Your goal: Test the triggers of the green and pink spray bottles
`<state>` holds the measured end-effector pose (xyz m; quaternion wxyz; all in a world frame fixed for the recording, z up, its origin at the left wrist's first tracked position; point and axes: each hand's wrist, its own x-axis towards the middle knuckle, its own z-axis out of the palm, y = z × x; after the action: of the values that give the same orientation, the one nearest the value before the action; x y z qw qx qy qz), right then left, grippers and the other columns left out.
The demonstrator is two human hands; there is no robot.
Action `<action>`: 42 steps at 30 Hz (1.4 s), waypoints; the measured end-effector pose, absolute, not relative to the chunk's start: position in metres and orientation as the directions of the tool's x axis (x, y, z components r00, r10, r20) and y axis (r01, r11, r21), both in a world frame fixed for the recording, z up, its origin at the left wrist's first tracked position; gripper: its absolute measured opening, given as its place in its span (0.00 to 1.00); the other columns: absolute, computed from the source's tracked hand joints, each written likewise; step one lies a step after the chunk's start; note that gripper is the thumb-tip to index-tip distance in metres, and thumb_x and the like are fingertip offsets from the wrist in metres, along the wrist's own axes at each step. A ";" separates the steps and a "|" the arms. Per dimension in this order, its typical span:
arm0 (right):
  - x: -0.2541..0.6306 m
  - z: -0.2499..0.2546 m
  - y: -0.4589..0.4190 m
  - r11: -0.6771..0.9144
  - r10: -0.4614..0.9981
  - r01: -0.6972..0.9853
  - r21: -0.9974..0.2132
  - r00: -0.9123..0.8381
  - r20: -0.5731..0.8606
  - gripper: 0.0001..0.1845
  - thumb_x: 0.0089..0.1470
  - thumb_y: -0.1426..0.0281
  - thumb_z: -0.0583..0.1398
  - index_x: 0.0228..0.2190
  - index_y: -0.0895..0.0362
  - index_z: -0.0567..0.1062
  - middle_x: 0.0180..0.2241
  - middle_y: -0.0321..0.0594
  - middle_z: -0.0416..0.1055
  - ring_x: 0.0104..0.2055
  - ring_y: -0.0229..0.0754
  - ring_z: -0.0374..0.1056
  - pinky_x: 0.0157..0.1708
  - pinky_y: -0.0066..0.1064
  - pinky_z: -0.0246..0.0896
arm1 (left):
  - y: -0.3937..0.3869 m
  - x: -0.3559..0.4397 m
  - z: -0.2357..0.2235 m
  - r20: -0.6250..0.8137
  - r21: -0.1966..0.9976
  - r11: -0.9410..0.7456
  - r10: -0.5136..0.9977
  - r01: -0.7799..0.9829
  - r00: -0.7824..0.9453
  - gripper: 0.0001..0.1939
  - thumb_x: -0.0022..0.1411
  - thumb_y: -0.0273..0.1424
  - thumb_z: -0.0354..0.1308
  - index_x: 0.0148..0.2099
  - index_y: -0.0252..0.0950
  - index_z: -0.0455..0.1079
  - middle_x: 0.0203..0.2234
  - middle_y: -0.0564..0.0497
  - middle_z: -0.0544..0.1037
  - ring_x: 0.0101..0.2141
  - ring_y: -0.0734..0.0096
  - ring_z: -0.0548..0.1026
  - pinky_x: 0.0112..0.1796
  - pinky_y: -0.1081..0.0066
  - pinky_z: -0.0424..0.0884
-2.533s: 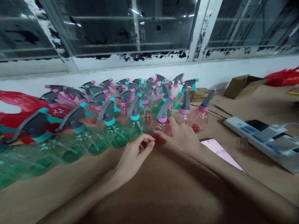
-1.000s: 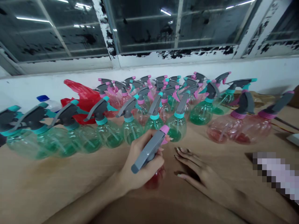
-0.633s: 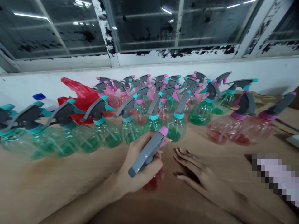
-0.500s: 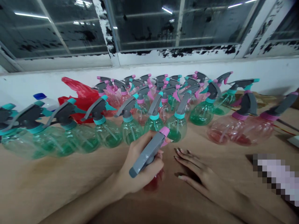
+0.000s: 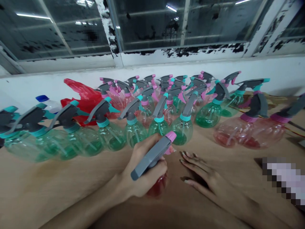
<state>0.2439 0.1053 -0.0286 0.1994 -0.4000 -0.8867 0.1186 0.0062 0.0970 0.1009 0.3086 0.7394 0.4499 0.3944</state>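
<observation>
My left hand [image 5: 143, 165] is shut around a pink-tinted plastic spray bottle [image 5: 157, 187], whose grey trigger head [image 5: 152, 156] points down-left across my palm. Its body is mostly hidden by my fingers. My right hand [image 5: 207, 178] lies on the table empty, fingers apart, just right of that bottle. Beyond both hands, green-tinted spray bottles [image 5: 111, 136] stand in a crowded row, and pink-tinted ones [image 5: 247, 135] stand at the right. My left fingertips are close to a green bottle [image 5: 182, 133].
The bottles cover the back of a brown-paper-covered table [image 5: 59, 181], against a white wall [image 5: 274, 70] below a peeling window frame [image 5: 181, 54]. A red plastic bag [image 5: 81, 103] and a blue-capped white bottle [image 5: 45, 101] sit at back left. A pixelated phone [image 5: 283, 181] lies at right.
My left hand has taken a pink-tinted bottle from among the others and drawn it toward me. My right hand has let go and moved apart. The view has swung, showing the bottles further right.
</observation>
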 end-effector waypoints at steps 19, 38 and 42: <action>0.243 -0.024 0.104 0.639 0.767 0.674 -0.370 -0.594 0.244 0.27 0.57 0.60 0.54 0.57 0.49 0.59 0.59 0.37 0.57 0.61 0.46 0.52 0.58 0.46 0.52 | 0.106 0.004 0.091 0.397 0.795 -0.468 0.883 0.386 0.252 0.17 0.47 0.21 0.50 0.39 0.40 0.68 0.28 0.56 0.71 0.28 0.72 0.72 0.32 0.71 0.68; 0.244 -0.027 0.105 0.664 0.746 0.640 -0.387 -0.600 0.289 0.28 0.57 0.62 0.54 0.58 0.49 0.57 0.59 0.37 0.58 0.61 0.47 0.52 0.57 0.47 0.53 | 0.106 0.005 0.086 0.386 0.782 -0.439 0.898 0.442 0.209 0.15 0.49 0.22 0.51 0.40 0.40 0.67 0.25 0.56 0.68 0.27 0.72 0.70 0.30 0.72 0.70; 0.244 -0.026 0.105 0.667 0.744 0.646 -0.372 -0.607 0.279 0.28 0.57 0.62 0.54 0.58 0.50 0.56 0.59 0.38 0.58 0.61 0.47 0.52 0.57 0.48 0.53 | 0.106 0.005 0.086 0.388 0.790 -0.447 0.895 0.421 0.221 0.13 0.49 0.22 0.51 0.38 0.39 0.65 0.25 0.55 0.68 0.26 0.71 0.69 0.29 0.72 0.70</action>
<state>0.2437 0.1049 -0.0261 0.2089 -0.3909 -0.8887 0.1175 0.0048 0.1064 0.0856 0.2735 0.7319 0.4493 0.4331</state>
